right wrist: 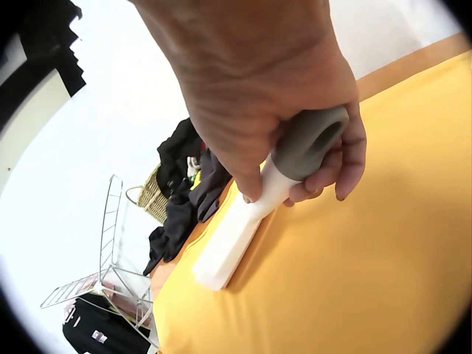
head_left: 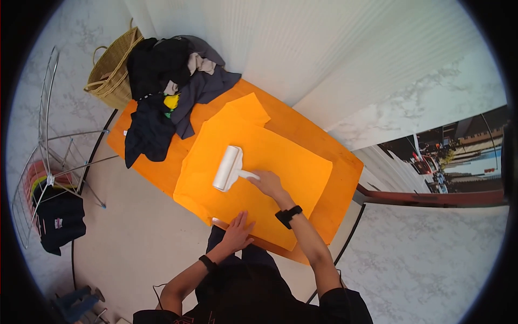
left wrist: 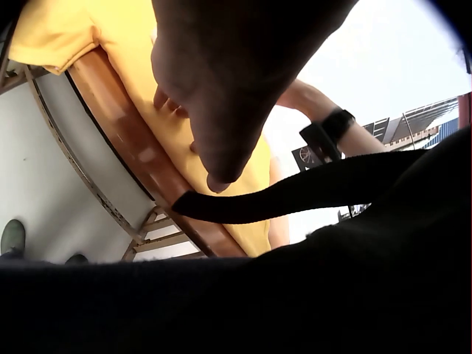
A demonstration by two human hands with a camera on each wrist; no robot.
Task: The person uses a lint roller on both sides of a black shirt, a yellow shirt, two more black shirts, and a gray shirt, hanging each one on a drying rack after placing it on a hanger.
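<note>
Rolling the cloth clean looks to me like the step in hand. From my remote seat I see the right hand (head_left: 266, 184) with its fingers curled round the handle of a white lint roller (head_left: 229, 167), whose cylinder lies over the orange shirt (head_left: 283, 162), just past that hand and to its left. The shirt is spread nearly flat on the counter (head_left: 348, 181), one sleeve beyond the right hand, the other to the left of the left hand (head_left: 236, 234). That left hand grasps nothing; its fingers are spread, and it seems to rest on the shirt's near edge (the left wrist view is too dark to tell how hard it presses).

As I judge it, the next move calls for drawing the roller along with light, even pressure while the left hand steadies the edge against bunching. A stroke straight toward the body could run into those fingers, so I'd favour working across, toward the hem on the right.

Well beyond the left hand, on its left, a heap of dark clothes (head_left: 156, 67) sits just beside the shirt and would hinder strokes that way. A wicker basket (head_left: 114, 89) stands behind it; farther left is a metal drying rack (head_left: 50, 179) with garments (head_left: 60, 221) hanging.
</note>
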